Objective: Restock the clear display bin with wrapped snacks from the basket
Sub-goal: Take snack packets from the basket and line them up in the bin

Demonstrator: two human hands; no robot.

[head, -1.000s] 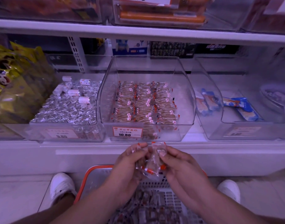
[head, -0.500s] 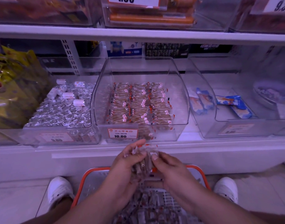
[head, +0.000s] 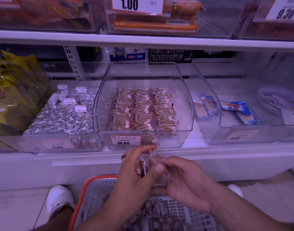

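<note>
Both hands meet just below the front wall of the clear bin [head: 145, 104], above the basket [head: 96, 189]. The left hand [head: 134, 170] curls its fingers and thumb round a small bundle of wrapped snacks [head: 147, 162]; its thumb lies across the near face of the bundle. The right hand [head: 184, 182] closes on the same bundle from the other side, its fingers bent against the wrappers. The picture is blurred here, so how many snacks the bundle holds cannot be told.

Since the earlier frames the bundle sits lower between the palms and leans toward the left hand, and the right hand's fingers, then raised at the bundle's top, now lie along its side. The bin looks unchanged: neat rows of snacks fill its floor, with bare floor on the right side, and a price tag [head: 125, 140] reading 10.80 sits on its front wall.

More wrapped snacks lie in the basket, which has an orange rim and stands on the floor below the bin. Left of the bin is a tub of foil-wrapped pieces [head: 59, 117]; right of it is another tub with a few blue packets [head: 237, 110]. A white shoe [head: 58, 200] rests on the floor left of the basket.
</note>
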